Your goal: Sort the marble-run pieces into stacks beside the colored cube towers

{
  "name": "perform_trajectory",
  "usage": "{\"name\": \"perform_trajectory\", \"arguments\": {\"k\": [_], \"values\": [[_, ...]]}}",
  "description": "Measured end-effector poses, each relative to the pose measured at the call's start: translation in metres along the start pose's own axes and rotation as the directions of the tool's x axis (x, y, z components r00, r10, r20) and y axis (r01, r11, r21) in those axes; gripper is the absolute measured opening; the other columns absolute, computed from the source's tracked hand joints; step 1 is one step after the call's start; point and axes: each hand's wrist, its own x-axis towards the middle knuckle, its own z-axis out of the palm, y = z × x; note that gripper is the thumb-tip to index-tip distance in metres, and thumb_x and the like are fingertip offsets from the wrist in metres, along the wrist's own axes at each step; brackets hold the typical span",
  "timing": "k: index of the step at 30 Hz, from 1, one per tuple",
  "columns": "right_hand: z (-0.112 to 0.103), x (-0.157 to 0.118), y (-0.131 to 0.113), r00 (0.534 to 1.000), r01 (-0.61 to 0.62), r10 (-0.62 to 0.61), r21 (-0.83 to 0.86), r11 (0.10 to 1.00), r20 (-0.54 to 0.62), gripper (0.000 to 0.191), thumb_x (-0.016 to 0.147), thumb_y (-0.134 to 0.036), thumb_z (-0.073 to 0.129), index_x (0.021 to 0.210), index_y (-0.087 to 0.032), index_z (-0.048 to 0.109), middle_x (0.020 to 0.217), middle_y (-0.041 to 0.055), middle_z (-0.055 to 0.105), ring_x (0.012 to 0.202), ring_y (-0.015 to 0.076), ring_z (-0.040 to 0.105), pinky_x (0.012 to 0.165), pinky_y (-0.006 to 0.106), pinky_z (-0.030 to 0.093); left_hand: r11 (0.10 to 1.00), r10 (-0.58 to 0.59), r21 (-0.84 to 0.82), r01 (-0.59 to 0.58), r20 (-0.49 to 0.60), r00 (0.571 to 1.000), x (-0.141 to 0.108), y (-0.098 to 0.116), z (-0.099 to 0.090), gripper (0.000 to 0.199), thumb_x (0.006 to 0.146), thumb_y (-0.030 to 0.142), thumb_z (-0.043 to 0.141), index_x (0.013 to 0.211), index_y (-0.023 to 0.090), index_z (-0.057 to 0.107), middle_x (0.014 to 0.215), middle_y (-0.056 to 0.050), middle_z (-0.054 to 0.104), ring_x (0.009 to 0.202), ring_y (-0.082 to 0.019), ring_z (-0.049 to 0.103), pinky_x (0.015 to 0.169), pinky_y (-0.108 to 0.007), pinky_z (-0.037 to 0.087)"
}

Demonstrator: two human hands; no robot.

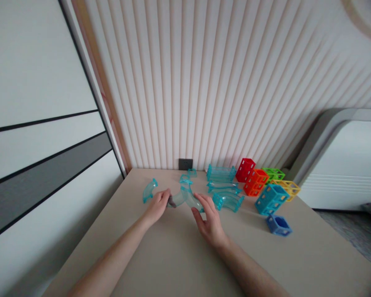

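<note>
My left hand point(158, 206) is closed on the near-left end of a clear curved tube piece point(178, 199), where a dark grey patch shows beside the fingertips. Close by, my right hand point(208, 220) curls its thumb and fingers round the lower end of a second translucent teal curved tube point(191, 198). The two pieces meet or overlap between the hands; whether they are joined I cannot tell. Just left of my left hand lies another teal curved tube point(149, 191). Beyond the hands are small teal tube pieces point(186, 178).
Several teal tubes point(221, 173) lie in rows to the right. Past them stand red point(245, 170), orange point(256, 182), green point(273, 174), yellow point(292, 189) and light-blue point(271, 199) frame blocks, with a dark-blue one point(278, 225) nearer. The table point(173, 255) meets a ribbed wall holding a black socket point(185, 164).
</note>
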Motion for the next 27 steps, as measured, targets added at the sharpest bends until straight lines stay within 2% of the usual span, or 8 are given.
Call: {"name": "perform_trajectory", "arguments": {"k": [5, 9, 12, 17, 20, 23, 25, 27], "values": [[-0.003, 0.001, 0.005, 1.000, 0.016, -0.016, -0.015, 1.000, -0.004, 0.047, 0.096, -0.017, 0.052, 0.142, -0.028, 0.046, 0.123, 0.0122, 0.058, 0.115, 0.0249, 0.057, 0.097, 0.044, 0.052, 0.997, -0.012, -0.081, 0.012, 0.003, 1.000, 0.009, 0.001, 0.016, 0.052, 0.077, 0.073, 0.055, 0.074, 0.021, 0.056, 0.045, 0.007, 0.046, 0.041, -0.012, 0.042, 0.043, -0.021, 0.030], [-0.004, 0.002, 0.006, 0.998, 0.043, -0.043, -0.007, 0.999, 0.045, 0.044, 0.096, -0.017, 0.053, 0.139, -0.028, 0.049, 0.123, 0.0118, 0.060, 0.115, 0.0246, 0.058, 0.097, 0.043, 0.052, 0.972, -0.137, -0.186, 0.143, 0.049, 0.989, -0.001, -0.007, 0.021, 0.057, 0.075, 0.076, 0.056, 0.072, 0.019, 0.058, 0.048, 0.008, 0.036, 0.040, -0.009, 0.033, 0.035, -0.018, 0.018], [-0.001, 0.003, 0.005, 0.998, 0.041, -0.042, 0.010, 0.999, 0.051, 0.042, 0.096, -0.018, 0.055, 0.136, -0.027, 0.051, 0.121, 0.0113, 0.061, 0.113, 0.0235, 0.060, 0.095, 0.041, 0.054, 0.933, -0.203, -0.284, 0.220, 0.088, 0.975, -0.006, -0.010, 0.021, 0.057, 0.072, 0.075, 0.061, 0.074, 0.018, 0.060, 0.049, 0.007, 0.039, 0.041, -0.009, 0.035, 0.032, -0.017, 0.015], [0.002, 0.004, 0.006, 1.000, -0.018, 0.017, 0.034, 0.999, 0.024, 0.034, 0.095, -0.023, 0.058, 0.129, -0.026, 0.059, 0.118, 0.0098, 0.064, 0.108, 0.0219, 0.064, 0.091, 0.037, 0.057, 0.876, -0.172, -0.407, 0.259, 0.239, 0.956, -0.013, -0.003, 0.018, 0.048, 0.070, 0.060, 0.076, 0.080, 0.014, 0.065, 0.061, 0.001, 0.054, 0.048, -0.008, 0.043, 0.036, -0.015, 0.022], [0.000, 0.005, 0.006, 0.995, -0.096, 0.095, 0.040, 0.995, 0.014, 0.030, 0.095, -0.026, 0.058, 0.125, -0.024, 0.062, 0.117, 0.0100, 0.064, 0.106, 0.0220, 0.065, 0.091, 0.036, 0.057, 0.822, -0.096, -0.509, 0.255, 0.318, 0.943, -0.018, 0.003, 0.016, 0.042, 0.068, 0.042, 0.085, 0.094, 0.014, 0.069, 0.070, 0.000, 0.061, 0.054, -0.007, 0.050, 0.045, -0.017, 0.035], [-0.001, 0.006, 0.007, 0.983, -0.180, 0.182, 0.053, 0.982, -0.022, 0.030, 0.096, -0.029, 0.057, 0.124, -0.022, 0.063, 0.116, 0.0112, 0.064, 0.105, 0.0222, 0.065, 0.083, 0.033, 0.060, 0.753, 0.000, -0.622, 0.215, 0.327, 0.945, -0.021, 0.006, 0.016, 0.051, 0.066, 0.029, 0.089, 0.110, 0.015, 0.069, 0.078, -0.002, 0.065, 0.069, -0.011, 0.058, 0.063, -0.021, 0.045], [0.000, 0.005, 0.007, 0.978, -0.201, 0.204, 0.071, 0.977, -0.038, 0.030, 0.096, -0.030, 0.056, 0.124, -0.022, 0.064, 0.117, 0.0117, 0.064, 0.104, 0.0221, 0.065, 0.075, 0.029, 0.060, 0.725, 0.017, -0.660, 0.200, 0.307, 0.951, -0.022, 0.004, 0.019, 0.053, 0.068, 0.030, 0.088, 0.114, 0.015, 0.069, 0.080, -0.003, 0.067, 0.072, -0.012, 0.060, 0.068, -0.023, 0.046], [0.001, 0.004, 0.007, 0.979, -0.195, 0.199, 0.087, 0.977, -0.046, 0.030, 0.096, -0.030, 0.057, 0.124, -0.022, 0.064, 0.116, 0.0115, 0.064, 0.105, 0.0220, 0.065, 0.076, 0.029, 0.060, 0.706, 0.022, -0.686, 0.176, 0.270, 0.963, -0.022, 0.001, 0.022, 0.052, 0.073, 0.036, 0.085, 0.118, 0.016, 0.067, 0.083, -0.003, 0.068, 0.075, -0.014, 0.062, 0.069, -0.024, 0.046]]}}
